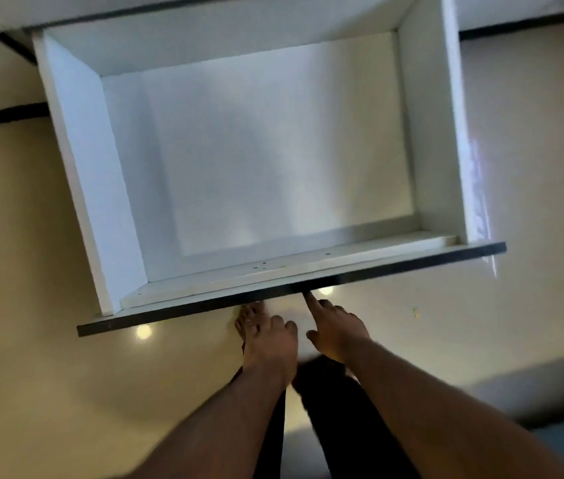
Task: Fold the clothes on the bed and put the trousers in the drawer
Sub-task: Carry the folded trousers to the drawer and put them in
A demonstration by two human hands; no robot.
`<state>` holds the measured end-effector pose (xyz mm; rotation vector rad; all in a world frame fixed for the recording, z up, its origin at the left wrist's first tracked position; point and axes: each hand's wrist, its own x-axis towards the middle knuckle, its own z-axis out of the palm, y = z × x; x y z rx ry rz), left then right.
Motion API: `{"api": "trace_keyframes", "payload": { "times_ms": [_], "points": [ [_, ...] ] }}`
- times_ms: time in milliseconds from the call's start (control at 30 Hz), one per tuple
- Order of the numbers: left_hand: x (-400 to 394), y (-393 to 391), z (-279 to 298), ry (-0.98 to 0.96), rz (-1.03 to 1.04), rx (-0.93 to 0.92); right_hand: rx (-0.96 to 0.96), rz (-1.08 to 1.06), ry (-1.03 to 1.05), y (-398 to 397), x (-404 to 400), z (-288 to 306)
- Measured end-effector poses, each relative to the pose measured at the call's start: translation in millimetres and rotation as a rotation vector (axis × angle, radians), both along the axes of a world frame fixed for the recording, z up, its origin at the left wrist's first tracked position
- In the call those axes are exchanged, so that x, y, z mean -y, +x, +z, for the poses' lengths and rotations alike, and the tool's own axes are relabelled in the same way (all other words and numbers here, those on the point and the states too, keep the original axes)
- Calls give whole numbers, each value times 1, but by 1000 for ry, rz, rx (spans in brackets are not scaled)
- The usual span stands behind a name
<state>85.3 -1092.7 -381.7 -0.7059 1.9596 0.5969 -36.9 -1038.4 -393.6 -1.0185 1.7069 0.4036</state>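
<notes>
Two hands at drawer (76, 160) front: left hand (270, 340) curled under dark edge, grip unclear; right hand (337, 335) w/ index finger straight, touching edge. Drawer pulled out, holds nothing. Trousers, bed not in view; stowing remains.

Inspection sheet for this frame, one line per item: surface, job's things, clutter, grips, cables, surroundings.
Surface: white drawer pulled open, nothing seen inside.
Job's things: only the drawer; no trousers to store or bed in view.
Clutter: small yellowish scrap on the floor.
Grips: right hand has its index finger straight, tip at the dark drawer front, holding nothing; left hand is just below that front, finger pose unclear.
Cables: nothing seen.
Surroundings: glossy beige floor with light reflections and dark lines; the person's dark trouser legs show below the hands.
</notes>
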Motion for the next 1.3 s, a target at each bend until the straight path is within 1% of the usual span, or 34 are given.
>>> {"api": "trace_keyframes", "payload": {
  "times_ms": [100, 167, 233, 300, 400, 467, 567, 667, 733, 767, 833, 900, 967, 1000, 1033, 1067, 1100, 1167, 1200, 1300],
  "points": [
    [-23, -18, 30, -7, -16, -114, -63, -107, -78, -6, -24, 16],
    [-37, -35, 45, -21, -92, -131, -111, -195, -112, -16, -40, 30],
    [-57, -58, 56, -30, -191, -137, -147, -323, -107, -34, -65, 42],
    [-76, -78, 63, -33, -212, -181, -171, -436, -82, -50, -89, 47],
    [-125, -113, 77, -49, -346, -266, -212, -631, -82, -76, -161, 68],
    [-155, -127, 86, -51, -438, -282, -234, -738, -90, -83, -209, 80],
    [-236, -145, 102, 43, -588, -293, -300, -969, -102, -80, -313, 109],
    [-318, -137, 117, 179, -635, -280, -362, -1163, -161, -55, -404, 139],
    [-386, -120, 135, 350, -610, -244, -430, -1340, -206, -23, -471, 165],
    [-402, -111, 138, 450, -537, -236, -454, -1389, -235, -13, -484, 172],
    [-460, -84, 148, 611, -446, -192, -550, -1541, -297, 21, -535, 192],
    [-505, -58, 155, 579, -215, -197, -585, -1655, -462, 55, -574, 209],
    [-520, -40, 160, 453, 17, -271, -590, -1667, -667, 83, -593, 222],
    [-526, -28, 159, 434, 96, -302, -595, -1706, -746, 101, -603, 229],
    [-524, -20, 161, 444, 183, -283, -592, -1761, -815, 113, -607, 233],
    [-523, -8, 158, 492, 267, -224, -608, -1801, -855, 127, -614, 237],
    [-517, 2, 154, 550, 317, -163, -646, -1821, -865, 140, -618, 236],
    [-515, 15, 152, 644, 350, -73, -804, -1813, -823, 170, -635, 231],
    [-516, 17, 154, 678, 338, -78, -879, -1829, -779, 185, -646, 226],
    [-531, 17, 165, 701, 242, -247, -1005, -1998, -575, 231, -680, 209]
  ]
}}
